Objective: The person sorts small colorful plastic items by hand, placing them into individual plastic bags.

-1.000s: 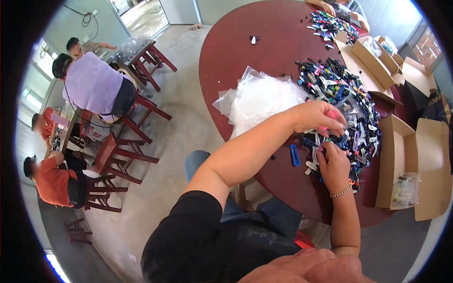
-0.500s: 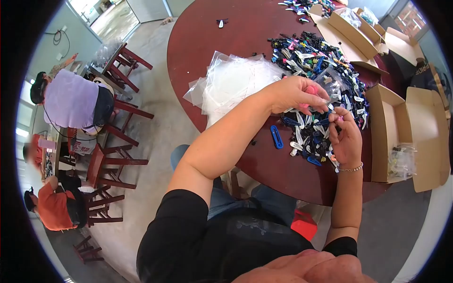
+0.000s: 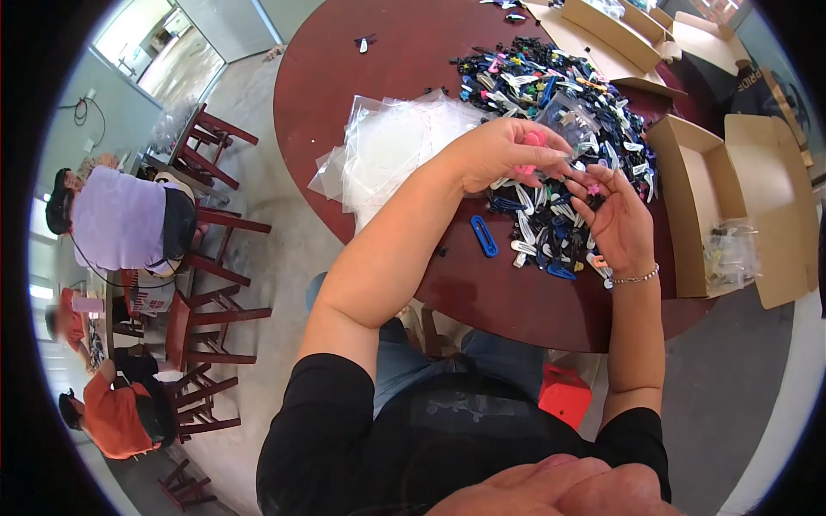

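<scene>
My left hand point(image 3: 508, 155) is closed round pink clips point(image 3: 533, 139), above the edge of a large heap of mixed hair clips point(image 3: 564, 99). Just right of it, my right hand point(image 3: 619, 219), with a beaded bracelet point(image 3: 637, 278) at the wrist, pinches a small pink piece point(image 3: 594, 188) between its fingertips. The fingertips of both hands nearly meet. A clear plastic bag point(image 3: 568, 120) lies on the heap behind them. Clear flat bags point(image 3: 387, 146) are piled to the left. A blue oval clip point(image 3: 484, 236) lies on the table below my left hand.
The round dark red table point(image 3: 335, 69) fills the middle. An open cardboard box point(image 3: 688, 189) with small bags point(image 3: 731, 254) stands at the right, another box point(image 3: 615, 39) at the back. Several people sit at the far left near wooden stools point(image 3: 219, 327). A red object point(image 3: 564, 394) is below the table.
The view has shifted, so the table and clips appear further left and higher. My hands stay close together, and the fingers of my right hand have spread a little around the pink piece.
</scene>
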